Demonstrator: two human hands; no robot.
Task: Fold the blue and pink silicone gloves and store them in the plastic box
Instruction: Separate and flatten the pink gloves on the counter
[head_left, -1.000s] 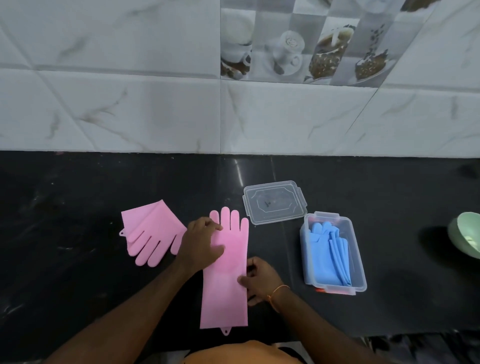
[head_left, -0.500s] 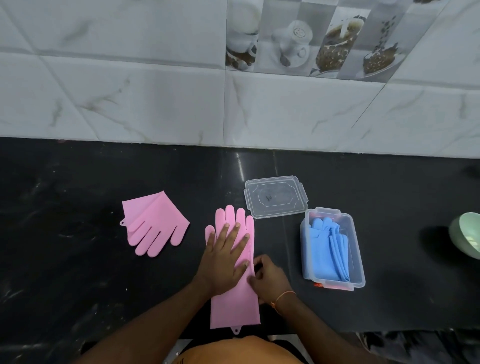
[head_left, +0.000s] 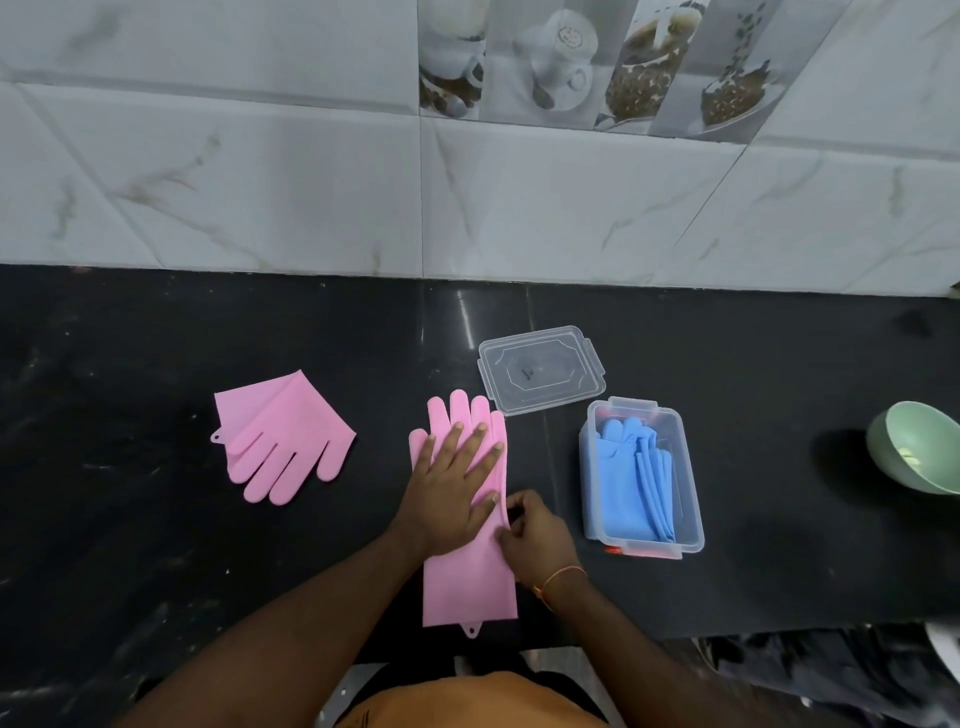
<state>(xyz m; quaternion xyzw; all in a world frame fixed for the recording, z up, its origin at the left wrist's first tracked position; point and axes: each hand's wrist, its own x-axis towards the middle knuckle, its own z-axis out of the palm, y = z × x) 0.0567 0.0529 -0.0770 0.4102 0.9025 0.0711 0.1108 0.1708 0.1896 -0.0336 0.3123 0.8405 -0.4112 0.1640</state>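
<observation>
Black counter (head_left: 156, 519) below tiled wall. Our left hand (head_left: 447, 488), fingers spread, presses the flat pink glove (head_left: 467, 587); our right hand (head_left: 535, 535) pinches its right edge. Blue gloves (head_left: 631, 478) fill the box (head_left: 693, 525), right. Next: fold the glove.

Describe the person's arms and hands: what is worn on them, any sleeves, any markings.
Both forearms are bare, with no sleeves in view and no gloves on either hand. The left hand shows no ring, band or watch. The right hand has a thin orange thread bracelet tied around the wrist. Fingernails are short and unpainted. An orange garment shows at the bottom edge.
</observation>
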